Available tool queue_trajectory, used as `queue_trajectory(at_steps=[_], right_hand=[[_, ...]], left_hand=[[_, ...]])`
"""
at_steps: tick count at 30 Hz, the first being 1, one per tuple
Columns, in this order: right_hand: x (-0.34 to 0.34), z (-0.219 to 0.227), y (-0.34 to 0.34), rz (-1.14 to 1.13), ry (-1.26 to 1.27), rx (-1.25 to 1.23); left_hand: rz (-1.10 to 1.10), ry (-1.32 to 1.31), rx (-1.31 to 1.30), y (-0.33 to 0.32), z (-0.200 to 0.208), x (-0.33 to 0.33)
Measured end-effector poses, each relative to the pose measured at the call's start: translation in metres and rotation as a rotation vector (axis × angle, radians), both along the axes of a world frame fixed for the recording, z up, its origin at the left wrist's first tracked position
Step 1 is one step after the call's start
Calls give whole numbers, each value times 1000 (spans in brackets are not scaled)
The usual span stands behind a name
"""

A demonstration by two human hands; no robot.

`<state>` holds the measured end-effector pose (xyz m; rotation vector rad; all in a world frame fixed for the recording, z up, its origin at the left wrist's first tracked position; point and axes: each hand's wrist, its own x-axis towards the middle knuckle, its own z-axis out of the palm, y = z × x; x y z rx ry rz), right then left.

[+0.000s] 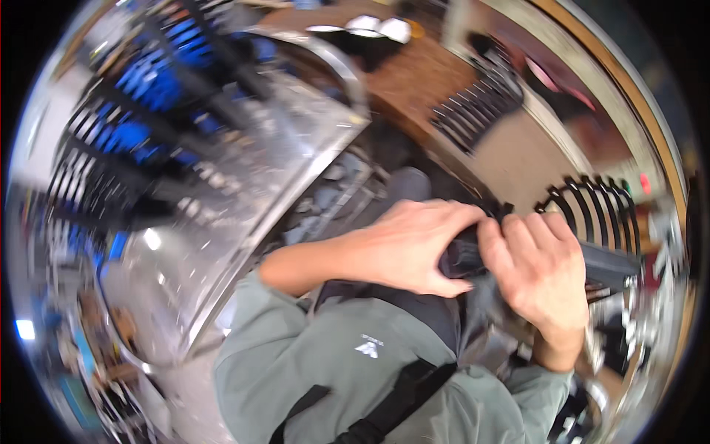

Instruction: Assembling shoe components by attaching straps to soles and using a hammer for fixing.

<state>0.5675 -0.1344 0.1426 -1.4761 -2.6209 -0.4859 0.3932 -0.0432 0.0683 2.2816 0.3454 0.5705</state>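
A long black bar-like part [610, 265] with a rounded, dark end [464, 255] lies across in front of my body. My left hand [403, 244] curves around that rounded end, thumb below and fingers above. Close beside it, my right hand [536, 270] is closed over the same part, its fingers curled down. The bar sticks out to the right past my right hand. Blur and my fingers hide where the two hands meet, so the part's exact kind does not show.
At left stands a metal-topped table [296, 140] with a raised rim, bearing several black and blue parts [148, 140]. Black curved, rib-like pieces [592, 211] stand at right; similar ones [481, 107] lie on a brown bench [436, 66]. Grey pieces [325, 196] sit below the table's edge.
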Motion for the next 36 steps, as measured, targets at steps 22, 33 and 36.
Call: queue_trajectory(at_steps=[22, 33, 36], right_hand=[[-105, -66, 72, 505, 619, -296], [-45, -130, 103, 280, 641, -454], [-32, -165, 106, 292, 614, -478]], left_hand=[[2405, -660, 459, -72, -44, -434], [2187, -484, 346, 12, -57, -461], [2276, 213, 778, -9, -89, -485]])
